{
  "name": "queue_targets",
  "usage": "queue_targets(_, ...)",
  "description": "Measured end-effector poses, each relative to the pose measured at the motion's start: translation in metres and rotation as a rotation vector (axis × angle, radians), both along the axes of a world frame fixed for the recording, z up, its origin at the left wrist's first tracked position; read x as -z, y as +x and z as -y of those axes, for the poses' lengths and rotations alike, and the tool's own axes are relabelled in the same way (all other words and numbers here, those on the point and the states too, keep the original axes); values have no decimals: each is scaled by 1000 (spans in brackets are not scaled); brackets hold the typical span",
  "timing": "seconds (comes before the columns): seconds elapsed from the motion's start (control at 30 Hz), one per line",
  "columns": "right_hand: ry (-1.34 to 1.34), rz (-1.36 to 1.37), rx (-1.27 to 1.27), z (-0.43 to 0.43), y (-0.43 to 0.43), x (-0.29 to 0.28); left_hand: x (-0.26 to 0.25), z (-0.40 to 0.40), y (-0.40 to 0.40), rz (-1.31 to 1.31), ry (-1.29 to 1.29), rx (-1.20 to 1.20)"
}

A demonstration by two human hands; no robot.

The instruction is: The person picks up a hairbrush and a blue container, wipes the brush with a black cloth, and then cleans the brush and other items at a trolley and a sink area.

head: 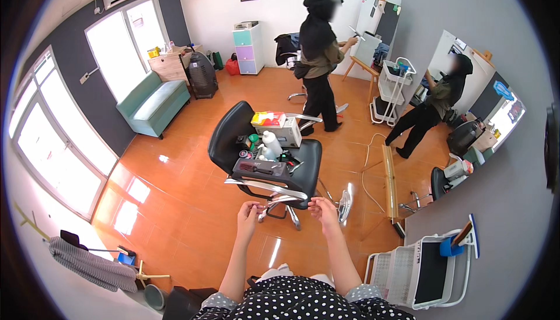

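Note:
My left hand [250, 216] is raised over the floor in front of the black salon chair [312, 154], its fingers loosely bent. My right hand [324, 211] is level with it near the chair's front corner, fingers half curled and a little apart. I see nothing held in either hand. On the seat, a dark box [261, 170] with a hairbrush [256, 168] across it lies closest to me. Behind it stand a white bottle [272, 143], smaller pump bottles [265, 152], a green-lidded jar [253, 138] and a carton [286, 133] topped by a red-and-yellow pack [267, 119].
Beyond the chair a co-worker [318, 57] stands holding a thin object. Right are a white trolley [390, 90], a wall mirror [463, 97] on a wooden easel [389, 180], a floor cable [365, 175] and another trolley [411, 272]. Left is a green sofa [153, 101].

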State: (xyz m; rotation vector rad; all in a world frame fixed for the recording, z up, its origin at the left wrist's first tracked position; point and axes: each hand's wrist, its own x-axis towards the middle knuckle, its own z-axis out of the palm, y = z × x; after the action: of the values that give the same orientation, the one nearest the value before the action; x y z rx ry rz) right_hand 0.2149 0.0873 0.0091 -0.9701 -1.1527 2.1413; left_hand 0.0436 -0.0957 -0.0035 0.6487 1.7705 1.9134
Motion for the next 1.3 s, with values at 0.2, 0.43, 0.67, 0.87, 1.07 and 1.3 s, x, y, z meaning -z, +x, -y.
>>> queue_targets(0.2,4,61,-28,-1,-48,12,27,1,-41,35,-20,-24)
queue_targets(0.43,-47,135,-76,-38,-97,36,64,-21,-75,125,-25,-66)
queue_targets(0.67,130,260,-351,-82,-191,67,87,-68,-110,280,-9,-219)
queue_targets(0.87,782,308,-604,-102,-281,128,110,-114,-139,95,-82,-343)
queue_targets(1.07,1187,488,-796,-98,-318,139,144,-142,-152,40,-196,-488)
queue_targets(1.3,1211,535,-1017,-116,-328,157,156,-151,-147,177,-131,-564)
